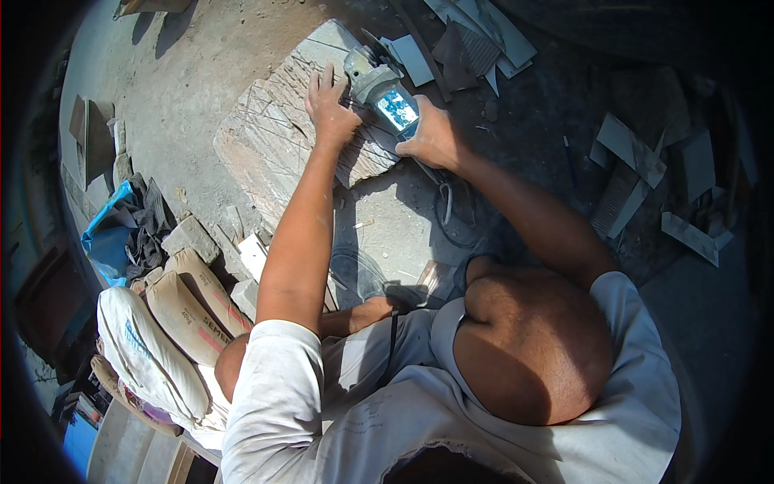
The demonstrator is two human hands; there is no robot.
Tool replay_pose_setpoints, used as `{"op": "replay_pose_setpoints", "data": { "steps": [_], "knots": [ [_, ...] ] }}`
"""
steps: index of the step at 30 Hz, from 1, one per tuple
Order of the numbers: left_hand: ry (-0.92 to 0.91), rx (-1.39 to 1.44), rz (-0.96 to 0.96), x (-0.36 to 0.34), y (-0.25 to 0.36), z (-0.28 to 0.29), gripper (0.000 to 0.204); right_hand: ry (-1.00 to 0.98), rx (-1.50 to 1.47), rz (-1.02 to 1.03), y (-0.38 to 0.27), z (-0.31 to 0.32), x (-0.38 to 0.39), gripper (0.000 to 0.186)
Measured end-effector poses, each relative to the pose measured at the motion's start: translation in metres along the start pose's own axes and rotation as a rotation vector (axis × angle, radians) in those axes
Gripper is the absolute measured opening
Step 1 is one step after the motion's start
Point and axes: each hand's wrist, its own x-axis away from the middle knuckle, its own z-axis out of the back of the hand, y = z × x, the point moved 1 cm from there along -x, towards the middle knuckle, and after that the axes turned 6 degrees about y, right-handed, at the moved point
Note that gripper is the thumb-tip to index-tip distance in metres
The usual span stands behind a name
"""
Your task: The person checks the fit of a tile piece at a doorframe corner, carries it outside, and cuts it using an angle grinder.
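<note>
My right hand (pixel 434 135) is wrapped round the blue body of an angle grinder (pixel 397 110). The tool's grey head points away from me, and part of a dark disc shows at its far side. Under it lies a pale, dusty slab (pixel 278 121) with many dark scored lines across its top. My left hand (pixel 330 111) rests on this slab just left of the grinder head, fingers spread. Whether its thumb touches the tool I cannot tell. A cable (pixel 446 206) loops on the floor below my right wrist.
Broken tiles (pixel 629 149) are scattered at the right, with more tile pieces (pixel 415 60) beyond the grinder. At the left stand brown paper sacks (pixel 187 310), a white sack (pixel 145 347), a blue plastic bag (pixel 109 234) and a stone block (pixel 192 238). My bent knee (pixel 532 347) is close by.
</note>
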Motion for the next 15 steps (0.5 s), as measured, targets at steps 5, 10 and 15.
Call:
{"op": "replay_pose_setpoints", "data": {
  "steps": [5, 10, 15],
  "knots": [
    [-0.002, 0.003, 0.000, -0.0008, 0.0020, 0.0015, 0.064, 0.008, 0.016, 0.015, -0.0033, -0.0012, -0.0059, 0.081],
    [-0.012, 0.027, 0.016, -0.0006, 0.0068, 0.0026, 0.073, 0.004, 0.026, 0.043, -0.0041, -0.0001, -0.0110, 0.081],
    [-0.009, 0.030, 0.014, -0.0011, 0.0046, 0.0026, 0.072, 0.006, 0.034, 0.037, -0.0048, -0.0003, -0.0092, 0.081]
  ]
}}
